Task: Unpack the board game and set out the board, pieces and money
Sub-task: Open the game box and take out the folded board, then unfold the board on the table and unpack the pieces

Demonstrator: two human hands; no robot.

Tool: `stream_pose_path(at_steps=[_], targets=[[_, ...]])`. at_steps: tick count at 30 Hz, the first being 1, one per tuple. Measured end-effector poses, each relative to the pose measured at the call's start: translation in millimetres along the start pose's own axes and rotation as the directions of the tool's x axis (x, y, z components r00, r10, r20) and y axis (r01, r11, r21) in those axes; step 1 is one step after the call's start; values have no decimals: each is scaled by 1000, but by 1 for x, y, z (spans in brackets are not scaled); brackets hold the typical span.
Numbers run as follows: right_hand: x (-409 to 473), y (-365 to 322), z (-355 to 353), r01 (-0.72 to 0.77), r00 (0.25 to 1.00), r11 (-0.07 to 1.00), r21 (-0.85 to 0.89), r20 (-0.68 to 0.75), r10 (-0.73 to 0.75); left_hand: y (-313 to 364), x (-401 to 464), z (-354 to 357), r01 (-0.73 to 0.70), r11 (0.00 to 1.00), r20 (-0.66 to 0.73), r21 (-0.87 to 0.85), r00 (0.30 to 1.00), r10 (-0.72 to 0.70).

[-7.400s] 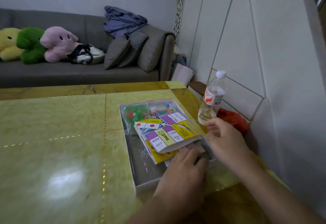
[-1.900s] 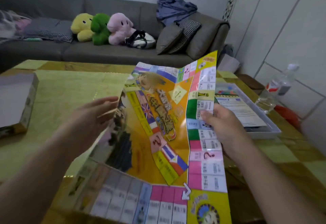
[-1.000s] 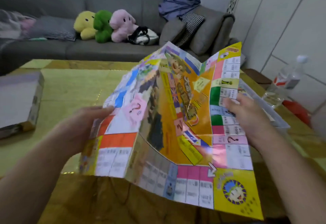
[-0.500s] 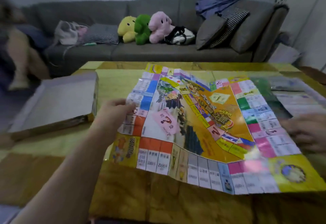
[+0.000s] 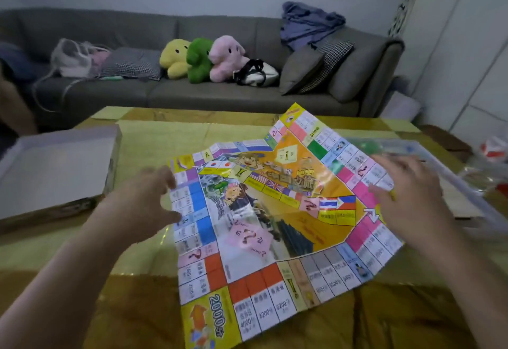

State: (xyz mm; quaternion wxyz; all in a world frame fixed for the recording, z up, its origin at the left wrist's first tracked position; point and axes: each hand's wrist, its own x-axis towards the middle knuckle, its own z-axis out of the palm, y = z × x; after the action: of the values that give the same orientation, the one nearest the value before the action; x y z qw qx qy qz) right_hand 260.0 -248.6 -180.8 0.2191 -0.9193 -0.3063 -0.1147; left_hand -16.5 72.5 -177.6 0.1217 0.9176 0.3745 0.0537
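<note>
Fingers spread, our left hand (image 5: 148,197) and right hand (image 5: 406,183) flank the creased colourful paper game board (image 5: 269,225); beyond our right hand, the clear tray (image 5: 450,172) blurs.

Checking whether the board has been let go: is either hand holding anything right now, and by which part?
Neither grips anything. The left hand touches the colourful paper game board at its left edge; the right hand rests open on its right edge.
</note>
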Motion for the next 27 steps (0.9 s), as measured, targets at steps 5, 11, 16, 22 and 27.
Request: stream_pose_path(at_steps=[5,11,16,22,27], targets=[[-11,-1,6,5,1000,965,-263,-19,-11,43,-6,43,-424,894,387,-144,807,445],[-18,9,11,47,993,952,-302,-86,-76,61,-26,53,-290,951,517,109,834,195],[-27,-12,21,143,988,951,-274,89,-123,90,-43,67,-264,934,428,240,892,142],[-46,-39,36,71,868,997,41,489,-82,99,-36,73,-342,938,439,-55,836,330],[-45,-21,46,81,779,997,5,624,-67,68,-23,69,-274,961,533,45,820,208]])
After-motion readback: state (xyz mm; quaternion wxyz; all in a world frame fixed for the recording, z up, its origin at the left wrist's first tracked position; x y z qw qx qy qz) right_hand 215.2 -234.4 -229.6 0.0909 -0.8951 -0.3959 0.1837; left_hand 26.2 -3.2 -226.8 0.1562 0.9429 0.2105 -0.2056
